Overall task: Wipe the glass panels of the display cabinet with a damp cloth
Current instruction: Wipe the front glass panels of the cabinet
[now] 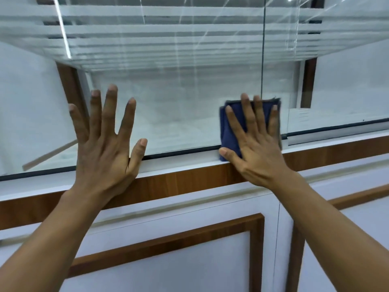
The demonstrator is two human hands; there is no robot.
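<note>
Right hand presses folded navy cloth (edges possibly grey) against glass.

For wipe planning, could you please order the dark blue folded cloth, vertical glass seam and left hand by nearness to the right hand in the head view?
1. Dark blue folded cloth: under the right hand.
2. Vertical glass seam: just above.
3. Left hand: far left.
</note>
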